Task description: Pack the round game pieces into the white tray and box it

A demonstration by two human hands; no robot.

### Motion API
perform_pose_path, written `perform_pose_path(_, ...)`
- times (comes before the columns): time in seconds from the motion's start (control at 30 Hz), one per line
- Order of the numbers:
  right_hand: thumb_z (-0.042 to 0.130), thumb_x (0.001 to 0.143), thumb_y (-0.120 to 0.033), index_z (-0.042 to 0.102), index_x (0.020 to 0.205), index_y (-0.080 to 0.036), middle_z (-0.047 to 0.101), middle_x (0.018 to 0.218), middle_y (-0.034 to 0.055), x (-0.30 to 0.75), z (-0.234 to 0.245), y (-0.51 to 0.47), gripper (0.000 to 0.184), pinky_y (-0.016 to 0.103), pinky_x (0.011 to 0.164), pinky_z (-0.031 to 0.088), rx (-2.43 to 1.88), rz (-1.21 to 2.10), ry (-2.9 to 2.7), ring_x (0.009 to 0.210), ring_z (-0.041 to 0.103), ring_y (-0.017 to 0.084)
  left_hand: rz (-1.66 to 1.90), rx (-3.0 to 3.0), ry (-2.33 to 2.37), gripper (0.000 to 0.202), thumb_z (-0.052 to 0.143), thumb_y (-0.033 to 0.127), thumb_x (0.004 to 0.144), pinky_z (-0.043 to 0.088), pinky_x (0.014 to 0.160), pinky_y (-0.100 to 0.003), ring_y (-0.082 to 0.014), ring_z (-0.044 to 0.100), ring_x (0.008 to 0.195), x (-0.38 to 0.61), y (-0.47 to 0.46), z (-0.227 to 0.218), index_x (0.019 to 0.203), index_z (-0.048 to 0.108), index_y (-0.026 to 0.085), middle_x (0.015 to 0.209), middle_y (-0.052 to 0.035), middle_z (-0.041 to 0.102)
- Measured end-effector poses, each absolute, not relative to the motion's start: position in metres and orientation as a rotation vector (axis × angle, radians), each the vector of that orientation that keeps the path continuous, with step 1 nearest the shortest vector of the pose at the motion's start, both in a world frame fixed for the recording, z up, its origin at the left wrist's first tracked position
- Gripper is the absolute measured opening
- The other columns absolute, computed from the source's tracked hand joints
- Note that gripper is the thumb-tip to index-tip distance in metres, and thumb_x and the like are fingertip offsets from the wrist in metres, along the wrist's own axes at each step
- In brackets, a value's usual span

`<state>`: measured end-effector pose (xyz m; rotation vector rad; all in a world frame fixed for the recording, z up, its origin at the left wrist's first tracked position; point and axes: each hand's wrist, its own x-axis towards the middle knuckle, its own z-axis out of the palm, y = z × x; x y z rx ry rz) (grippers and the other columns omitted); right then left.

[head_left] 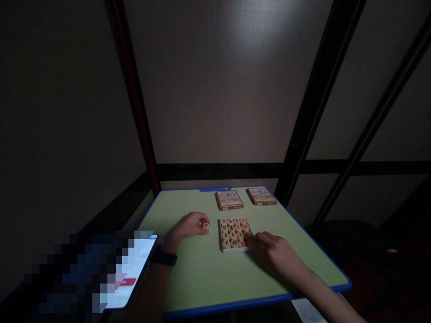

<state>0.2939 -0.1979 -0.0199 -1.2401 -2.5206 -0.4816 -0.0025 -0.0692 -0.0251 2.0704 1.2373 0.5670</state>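
Note:
Between the thumb and fingers of my left hand (195,223), a round pale xiangqi piece (205,226) with a red character is held just above the table, left of the tray. A shallow white tray (230,250) holds rows of xiangqi pieces (232,235), some marked in black and some in red. My right hand (271,246) reaches over the tray's right side, its fingers closed at a red-marked piece by that edge. Those fingertips partly cover the piece. On my left wrist is a dark band (164,257).
Two flat printed boxes, a left one (229,200) and a right one (261,196), lie toward the back of the green, blue-edged table (198,287). A lit screen (129,278), partly blurred out, stands at the left edge. Panelled walls (218,89) rise behind.

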Motion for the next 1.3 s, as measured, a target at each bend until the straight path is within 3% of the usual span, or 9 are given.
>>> perform_pose_path(0.37,0.049,0.097,-0.014,0.068,0.113,-0.018,0.066,0.085,0.0067,0.298,-0.023,-0.197,0.025,0.027,0.056,0.042,-1.221,-0.604,-2.538,0.071,0.061,0.017,0.578,2.098,1.242,0.021,0.068,0.020,0.062,0.041,0.062,-0.023,-0.0160,0.060,0.071,-0.001,-0.067,-0.031,0.082,0.073,0.015,0.079,-0.0024,0.070)
perform_pose_path(0.57,0.051,0.094,-0.015,0.070,0.105,-0.019,0.065,0.083,0.0066,0.296,-0.016,-0.200,0.021,0.027,0.055,0.040,-1.250,-0.475,-2.491,0.069,0.059,0.017,0.560,2.113,1.267,0.020,0.067,0.020,0.064,0.042,0.062,-0.023,-0.0163,0.061,0.071,0.001,-0.071,-0.026,0.082,0.073,0.015,0.082,-0.0038,0.071)
perform_pose_path(0.77,0.060,0.088,-0.020,0.074,0.101,-0.023,0.066,0.091,0.0070,0.292,-0.001,-0.199,0.019,0.027,0.064,0.045,-1.372,-0.168,-2.525,0.078,0.064,0.019,0.585,2.105,1.252,0.021,0.067,0.018,0.062,0.044,0.062,-0.023,-0.0176,0.064,0.073,0.002,-0.071,-0.026,0.082,0.075,0.016,0.080,-0.0037,0.073)
perform_pose_path(0.97,0.057,0.094,-0.026,0.074,0.102,-0.021,0.067,0.095,0.0078,0.291,0.004,-0.193,0.019,0.028,0.072,0.050,-1.334,0.038,-2.436,0.082,0.066,0.019,0.641,2.024,1.225,0.027,0.072,0.021,0.060,0.047,0.062,-0.024,-0.0185,0.066,0.075,0.003,-0.066,-0.031,0.086,0.076,0.016,0.078,-0.0030,0.074)
perform_pose_path(1.2,0.058,0.089,-0.009,0.069,0.105,-0.018,0.070,0.093,0.0075,0.239,-0.006,-0.162,0.021,0.028,0.077,0.050,-1.108,0.235,-2.249,0.087,0.066,0.019,0.790,1.778,1.077,0.034,0.083,0.031,0.056,0.050,0.064,-0.026,-0.0179,0.066,0.072,0.006,-0.060,-0.037,0.084,0.074,0.014,0.079,-0.0056,0.074)
perform_pose_path(1.3,0.067,0.084,-0.011,0.067,0.107,-0.019,0.071,0.099,0.0076,0.216,-0.013,-0.143,0.025,0.029,0.077,0.050,-1.154,0.234,-2.196,0.088,0.067,0.020,0.811,1.623,0.968,0.043,0.090,0.036,0.050,0.052,0.069,-0.028,-0.0175,0.067,0.072,0.009,-0.062,-0.034,0.082,0.072,0.013,0.078,-0.0059,0.073)
